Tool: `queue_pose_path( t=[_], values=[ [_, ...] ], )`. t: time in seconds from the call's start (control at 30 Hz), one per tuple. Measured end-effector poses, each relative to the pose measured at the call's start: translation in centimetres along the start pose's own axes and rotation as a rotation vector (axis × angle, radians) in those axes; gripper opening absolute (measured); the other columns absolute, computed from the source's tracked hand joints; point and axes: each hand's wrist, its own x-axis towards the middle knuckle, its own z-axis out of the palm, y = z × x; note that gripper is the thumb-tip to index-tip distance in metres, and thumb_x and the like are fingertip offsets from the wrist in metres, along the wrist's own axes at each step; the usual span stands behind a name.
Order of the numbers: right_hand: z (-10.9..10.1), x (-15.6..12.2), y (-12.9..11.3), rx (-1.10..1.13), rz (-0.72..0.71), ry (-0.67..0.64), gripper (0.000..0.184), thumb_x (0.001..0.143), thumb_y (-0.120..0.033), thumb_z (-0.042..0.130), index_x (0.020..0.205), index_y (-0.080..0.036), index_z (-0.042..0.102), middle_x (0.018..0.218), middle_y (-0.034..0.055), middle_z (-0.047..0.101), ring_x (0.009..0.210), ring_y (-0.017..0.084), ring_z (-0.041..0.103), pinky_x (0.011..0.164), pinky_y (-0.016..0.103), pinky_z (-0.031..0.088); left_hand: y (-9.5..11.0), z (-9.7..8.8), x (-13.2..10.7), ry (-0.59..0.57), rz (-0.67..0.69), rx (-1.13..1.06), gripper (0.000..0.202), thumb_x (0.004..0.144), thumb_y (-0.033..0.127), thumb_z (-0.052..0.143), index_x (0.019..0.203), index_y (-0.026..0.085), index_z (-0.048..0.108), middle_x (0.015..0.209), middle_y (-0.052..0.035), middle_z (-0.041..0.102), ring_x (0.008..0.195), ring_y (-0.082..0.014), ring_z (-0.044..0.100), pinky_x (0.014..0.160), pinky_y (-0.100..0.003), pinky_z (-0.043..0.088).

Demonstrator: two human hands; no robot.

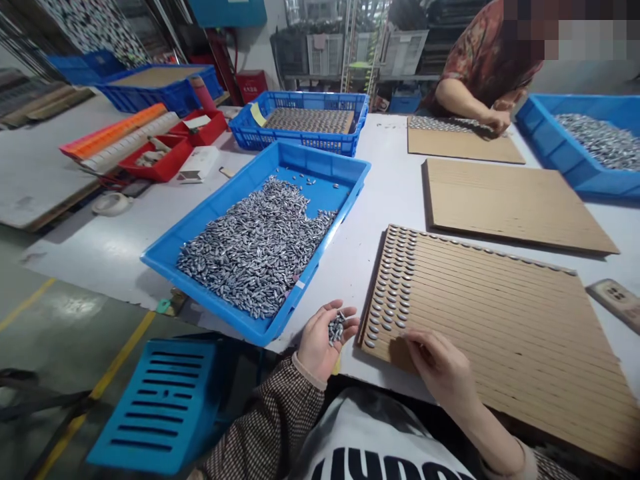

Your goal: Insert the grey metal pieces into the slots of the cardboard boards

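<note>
Beside the board [505,320], the left hand [316,343] holds grey pieces [336,328] in cupped palm, while over the board the right hand [443,367] is half curled, its grasp I cannot tell.

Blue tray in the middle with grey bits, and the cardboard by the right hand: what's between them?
In the head view, the left hand, cupping grey pieces, is between the blue tray and the cardboard, over a strip of white tabletop.

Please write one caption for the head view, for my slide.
Left hand cupping silvery spindle-shaped pieces, right hand over lined cardboard sheet partly set with similar pieces.
</note>
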Motion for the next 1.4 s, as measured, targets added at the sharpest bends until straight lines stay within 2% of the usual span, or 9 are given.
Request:
queue_pose_path(
  t=[0.13,0.3,0.4,0.57,0.67,0.9,1.03,1.27,1.4],
  values=[
    [1.0,-0.1,0.6,-0.255,-0.231,0.021,0.022,0.089,-0.01,0.05,0.101,-0.021,0.065,0.094,0.0048,0.07,0.085,0.016,0.063,0.077,0.028,0.052,-1.1,0.1,-0.3,-0.033,-0.004,-0.007,0.01,0.085,0.019,0.059,0.093,0.014,0.056,0.095,-0.0128,0.07,0.076,-0.0161,0.069,0.072,-0.026,0.056],
    [1.1,0.3,0.5,-0.402,-0.286,-0.008,0.024,0.09,-0.01,0.049,0.102,-0.02,0.067,0.095,0.0059,0.069,0.084,0.017,0.061,0.072,0.028,0.05,-1.6,-0.2,-0.3,-0.063,-0.003,0.032,0.016,0.082,0.024,0.066,0.092,0.012,0.061,0.075,-0.0046,0.065,0.063,-0.0098,0.064,0.059,-0.018,0.053],
    [0.8,0.3,0.4,-0.404,-0.292,-0.039,0.023,0.09,-0.011,0.05,0.102,-0.02,0.067,0.096,0.0067,0.068,0.085,0.018,0.061,0.072,0.029,0.05,-1.7,-0.3,-0.3,-0.049,-0.007,0.013,0.021,0.084,0.027,0.063,0.097,0.01,0.062,0.076,-0.006,0.066,0.063,-0.011,0.064,0.058,-0.019,0.053],
    [0.4,0.2,0.1,-0.371,-0.256,-0.046,0.025,0.09,-0.012,0.049,0.104,-0.021,0.067,0.095,0.007,0.068,0.087,0.019,0.062,0.074,0.031,0.051,-1.8,-0.3,-0.6,-0.076,-0.025,0.009,0.019,0.085,0.016,0.055,0.103,0.011,0.057,0.091,-0.0128,0.07,0.075,-0.0171,0.069,0.072,-0.029,0.056],
    [0.4,0.5,-0.4,-0.306,-0.226,-0.014,0.023,0.09,-0.013,0.05,0.105,-0.022,0.066,0.095,0.0063,0.068,0.085,0.018,0.062,0.074,0.031,0.052,-1.9,-0.3,-0.9,-0.117,-0.03,0.044,0.015,0.083,0.021,0.061,0.095,0.015,0.054,0.094,-0.0129,0.07,0.078,-0.018,0.069,0.074,-0.03,0.055],
    [1.0,3.0,-4.2,0.118,-0.077,-0.095,0.02,0.092,-0.021,0.051,0.109,-0.022,0.062,0.102,0.0087,0.064,0.087,0.018,0.063,0.069,0.027,0.053,-2.2,-0.3,-1.1,-0.185,0.017,0.177,0.029,0.07,0.031,0.078,0.086,0.012,0.064,0.064,0.0002,0.059,0.056,-0.0076,0.053,0.054,-0.019,0.043],
    [1.5,4.1,-5.7,0.281,-0.002,-0.199,0.017,0.094,-0.026,0.05,0.103,-0.022,0.064,0.093,0.0065,0.067,0.077,0.015,0.062,0.061,0.025,0.051,-2.3,-0.4,-1.1,-0.199,0.013,0.195,0.03,0.066,0.028,0.079,0.087,0.01,0.067,0.066,-0.0012,0.059,0.059,-0.0086,0.053,0.054,-0.02,0.042],
    [1.4,4.2,-5.4,0.246,-0.071,-0.228,0.017,0.094,-0.023,0.049,0.094,-0.021,0.065,0.086,0.0059,0.067,0.076,0.015,0.062,0.061,0.026,0.05,-2.5,-0.3,-1.2,-0.229,0.058,0.245,0.027,0.066,0.024,0.079,0.083,0.013,0.061,0.063,-0.0004,0.06,0.057,-0.0097,0.055,0.054,-0.021,0.045],
    [0.5,3.1,-3.8,0.126,-0.059,-0.121,0.015,0.093,-0.023,0.051,0.098,-0.023,0.065,0.091,0.0065,0.068,0.076,0.016,0.064,0.06,0.026,0.052,-1.1,-0.4,-0.6,-0.111,0.016,0.069,0.022,0.078,0.022,0.066,0.097,0.013,0.059,0.085,-0.0089,0.069,0.07,-0.0159,0.067,0.061,-0.025,0.052]
  ],
)
